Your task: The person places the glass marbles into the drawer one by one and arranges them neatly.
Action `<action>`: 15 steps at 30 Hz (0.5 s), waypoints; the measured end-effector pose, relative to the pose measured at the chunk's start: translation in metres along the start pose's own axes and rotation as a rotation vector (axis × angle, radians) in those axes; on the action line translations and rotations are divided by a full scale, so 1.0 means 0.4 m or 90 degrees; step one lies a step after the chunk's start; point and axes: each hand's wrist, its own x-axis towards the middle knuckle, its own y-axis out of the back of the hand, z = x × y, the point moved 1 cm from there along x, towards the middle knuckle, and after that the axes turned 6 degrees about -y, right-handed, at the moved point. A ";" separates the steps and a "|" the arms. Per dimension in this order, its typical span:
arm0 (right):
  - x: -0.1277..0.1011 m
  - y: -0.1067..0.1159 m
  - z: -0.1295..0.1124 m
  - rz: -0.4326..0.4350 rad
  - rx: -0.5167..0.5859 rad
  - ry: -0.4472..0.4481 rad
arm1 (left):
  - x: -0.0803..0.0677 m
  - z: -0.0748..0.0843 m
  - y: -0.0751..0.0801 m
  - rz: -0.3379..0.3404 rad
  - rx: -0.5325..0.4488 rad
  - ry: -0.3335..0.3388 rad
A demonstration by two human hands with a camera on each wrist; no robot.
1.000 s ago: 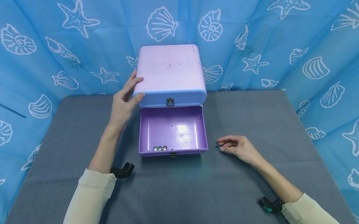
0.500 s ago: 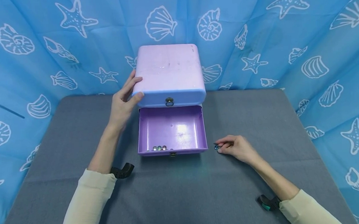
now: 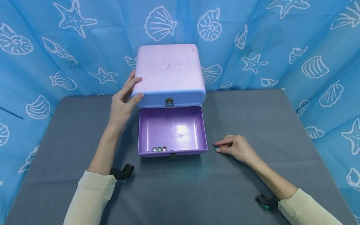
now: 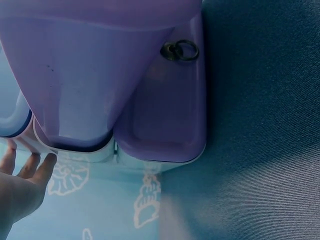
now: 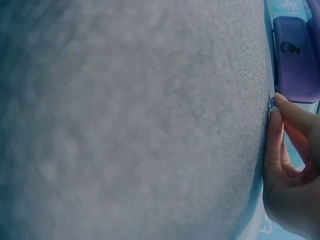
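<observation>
A small drawer cabinet (image 3: 168, 67), pinkish-white on top with a blue front, stands at the back of the table. Below its blue top drawer, a purple drawer (image 3: 168, 126) is pulled out. Several clear glass marbles (image 3: 159, 149) lie along that drawer's front wall. My left hand (image 3: 121, 103) rests with extended fingers against the cabinet's left side, thumb at the front corner; the left wrist view shows fingertips (image 4: 47, 165) at its side. Right of the drawer, my right hand (image 3: 238, 149) pinches a blue glass marble (image 5: 272, 102) between thumb and fingers, close over the table.
Grey cloth covers the table (image 3: 184, 193). A blue curtain (image 3: 238, 7) with white shells and starfish hangs behind and beside it. Below the pulled-out drawer, a shut purple drawer (image 4: 165, 100) with a ring handle shows in the left wrist view.
My right hand's thumb and fingers have come together on the blue marble that lay at their tips. That hand has shifted slightly left. The left hand stays on the cabinet.
</observation>
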 end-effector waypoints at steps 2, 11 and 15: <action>0.000 -0.001 0.001 0.000 -0.001 0.001 | 0.000 0.001 0.000 -0.001 0.002 0.001; 0.004 0.005 0.003 -0.026 0.050 -0.008 | -0.001 -0.001 0.001 0.005 0.001 0.005; 0.005 0.013 0.006 -0.068 0.135 -0.047 | 0.000 -0.003 0.001 0.002 -0.007 0.001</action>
